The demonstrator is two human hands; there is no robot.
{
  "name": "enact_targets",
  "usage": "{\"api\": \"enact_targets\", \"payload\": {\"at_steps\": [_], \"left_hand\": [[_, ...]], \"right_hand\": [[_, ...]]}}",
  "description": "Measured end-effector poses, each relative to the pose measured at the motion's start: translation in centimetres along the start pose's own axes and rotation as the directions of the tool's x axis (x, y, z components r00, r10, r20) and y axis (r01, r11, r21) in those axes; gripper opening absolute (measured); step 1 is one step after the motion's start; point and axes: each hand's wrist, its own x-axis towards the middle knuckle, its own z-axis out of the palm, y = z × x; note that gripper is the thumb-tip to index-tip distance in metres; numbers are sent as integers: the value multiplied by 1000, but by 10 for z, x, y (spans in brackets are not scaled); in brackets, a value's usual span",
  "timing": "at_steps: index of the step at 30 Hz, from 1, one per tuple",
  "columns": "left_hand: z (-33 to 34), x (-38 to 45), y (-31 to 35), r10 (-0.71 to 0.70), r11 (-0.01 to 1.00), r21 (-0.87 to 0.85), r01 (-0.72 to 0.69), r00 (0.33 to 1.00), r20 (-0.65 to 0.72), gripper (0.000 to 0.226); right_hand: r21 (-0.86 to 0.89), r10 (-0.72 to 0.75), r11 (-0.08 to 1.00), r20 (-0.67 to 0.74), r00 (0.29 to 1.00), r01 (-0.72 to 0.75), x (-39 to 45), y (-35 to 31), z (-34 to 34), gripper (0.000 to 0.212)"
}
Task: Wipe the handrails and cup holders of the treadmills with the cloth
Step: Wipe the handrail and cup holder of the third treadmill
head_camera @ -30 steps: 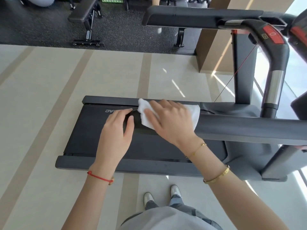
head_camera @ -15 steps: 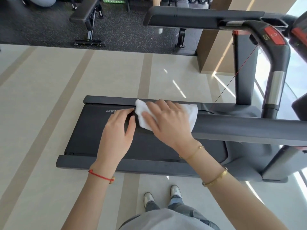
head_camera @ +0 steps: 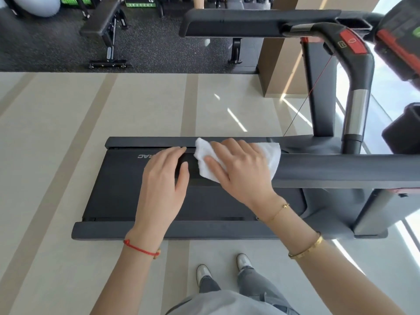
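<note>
The near dark grey handrail (head_camera: 341, 170) of the treadmill runs in from the right and ends under my hands. My right hand (head_camera: 241, 171) lies flat on a white cloth (head_camera: 272, 155) and presses it onto the rail near its end. Just left of the cloth, my left hand (head_camera: 162, 183) wraps the rail's tip, thumb on the near side and fingers over the top. The far handrail (head_camera: 250, 25) crosses the top of the view. Below my hands lies the black belt (head_camera: 118, 185).
A curved grip with a red stop button (head_camera: 352, 43) and the console (head_camera: 400, 30) stand at the upper right. A dark upright post (head_camera: 322, 94) rises behind the rail. A weight bench (head_camera: 102, 26) stands on the black mat beyond. My feet are on the pale floor (head_camera: 56, 155).
My right hand slid the cloth a little left along the rail, then back to the right. My left hand stayed on the rail's end.
</note>
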Motion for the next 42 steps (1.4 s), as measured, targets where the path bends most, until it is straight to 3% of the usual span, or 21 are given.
{"api": "enact_targets", "payload": {"at_steps": [4,12,26,31,35,39,42], "left_hand": [[17,5,25,35,996,86,-36,999,11,23],[81,9,108,107,986,120,-112,993,49,28],[222,4,302,125,985,110,-130,991,54,24],[252,4,350,142,985,86,-147,988,59,23],[266,17,374,142,987,67,-149,985,93,25],[275,39,389,120,991,53,-126,987,105,27],[283,57,394,102,993,40,-109,985,138,31]], "right_hand": [[17,-94,995,-37,995,94,-14,29,-7,38],[-74,-4,997,-105,994,-4,-62,138,-42,34],[-170,94,980,-80,992,-107,-161,375,-132,34],[15,46,999,54,997,-47,-174,413,-151,39],[295,213,933,7,977,-206,-153,438,-172,40],[260,221,945,-53,974,-200,-111,473,-180,37],[169,122,977,57,991,-130,-72,488,-160,38]]}}
